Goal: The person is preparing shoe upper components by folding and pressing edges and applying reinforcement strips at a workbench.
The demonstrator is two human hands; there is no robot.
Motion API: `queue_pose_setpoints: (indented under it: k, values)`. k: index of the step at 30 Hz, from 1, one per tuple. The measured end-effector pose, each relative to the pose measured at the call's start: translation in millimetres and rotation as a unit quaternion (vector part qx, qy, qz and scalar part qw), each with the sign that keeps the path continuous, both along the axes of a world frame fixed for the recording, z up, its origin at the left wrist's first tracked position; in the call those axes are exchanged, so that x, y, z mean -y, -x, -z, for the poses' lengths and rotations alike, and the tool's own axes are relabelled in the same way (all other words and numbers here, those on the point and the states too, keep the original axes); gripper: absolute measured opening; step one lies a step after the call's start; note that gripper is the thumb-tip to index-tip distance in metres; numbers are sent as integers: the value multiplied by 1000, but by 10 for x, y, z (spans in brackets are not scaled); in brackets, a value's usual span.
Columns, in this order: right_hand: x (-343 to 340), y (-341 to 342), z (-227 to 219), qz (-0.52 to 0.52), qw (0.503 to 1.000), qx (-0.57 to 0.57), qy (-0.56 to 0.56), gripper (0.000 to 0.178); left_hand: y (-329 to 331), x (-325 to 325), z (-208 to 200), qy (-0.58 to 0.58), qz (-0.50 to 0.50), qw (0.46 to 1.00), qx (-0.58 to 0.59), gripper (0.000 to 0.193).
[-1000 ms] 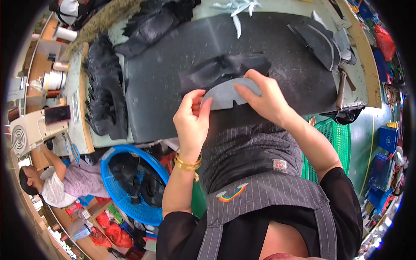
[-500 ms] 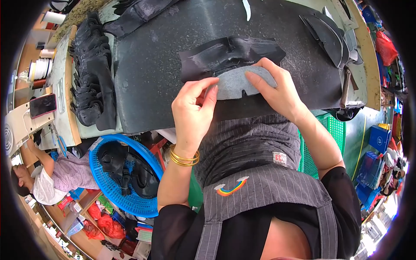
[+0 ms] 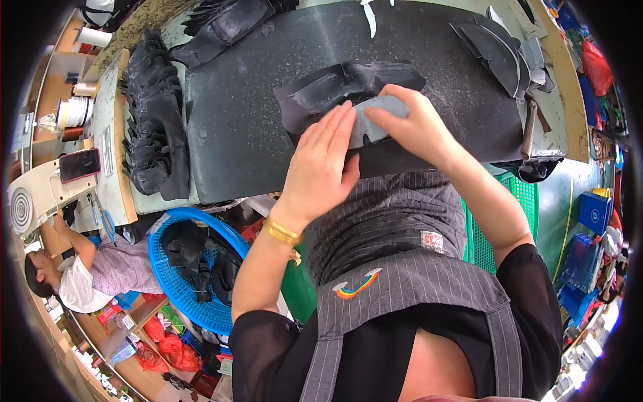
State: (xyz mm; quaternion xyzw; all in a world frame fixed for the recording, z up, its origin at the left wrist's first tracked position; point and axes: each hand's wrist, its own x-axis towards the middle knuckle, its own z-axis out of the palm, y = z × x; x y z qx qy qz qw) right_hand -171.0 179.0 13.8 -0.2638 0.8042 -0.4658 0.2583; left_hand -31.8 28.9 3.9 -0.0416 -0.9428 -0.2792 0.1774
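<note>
A big black mat (image 3: 231,127) covers most of the table, and a floppy dark piece (image 3: 301,100) lies on it, just past the hands. Black pieces sit in a long pile (image 3: 155,114) on the left, with another bunch (image 3: 231,23) at the top. On the right are curved dark sheets (image 3: 492,57) and a tool with a wooden handle (image 3: 528,134), both away from the hands. A white strip (image 3: 371,19) lies near the far edge. Down on the left, a round blue basket (image 3: 201,316) has black pieces (image 3: 184,251) in it; a green basket (image 3: 519,204) peeks out by the right arm (I can't tell what is inside). The gray piece (image 3: 368,128) is over the near part of the mat, by the dark piece's near edge. Its long way runs left to right, right end tipped a bit farther off, round edge away from the person and notch toward them. The left hand (image 3: 320,167) is flat, fingers straight and together, hiding its left end. The right hand (image 3: 422,130) pinches the other end, thumb on top.
</note>
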Motion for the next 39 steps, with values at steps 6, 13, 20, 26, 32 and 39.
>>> queue_pose_setpoints:
  k: [6,13,20,26,32,39]
  values:
    - [-204,-107,-105,-130,969,-167,128,50,121,-39,-7,45,-60,995,-69,48]
    - [-63,-242,253,-52,889,-452,58,36,166,-198,225,-39,-120,984,-126,43]
    - [-381,-56,98,-278,785,-549,67,30,27,108,-32,128,132,983,-27,33]
    - [-461,-47,129,-311,787,-530,51,25,-66,-177,131,59,69,996,-11,49]
    - [-573,164,70,-345,795,-494,73,19,-6,-29,1,117,134,983,45,48]
    - [-778,164,102,-384,810,-441,40,34,33,-257,-130,185,130,972,60,41]
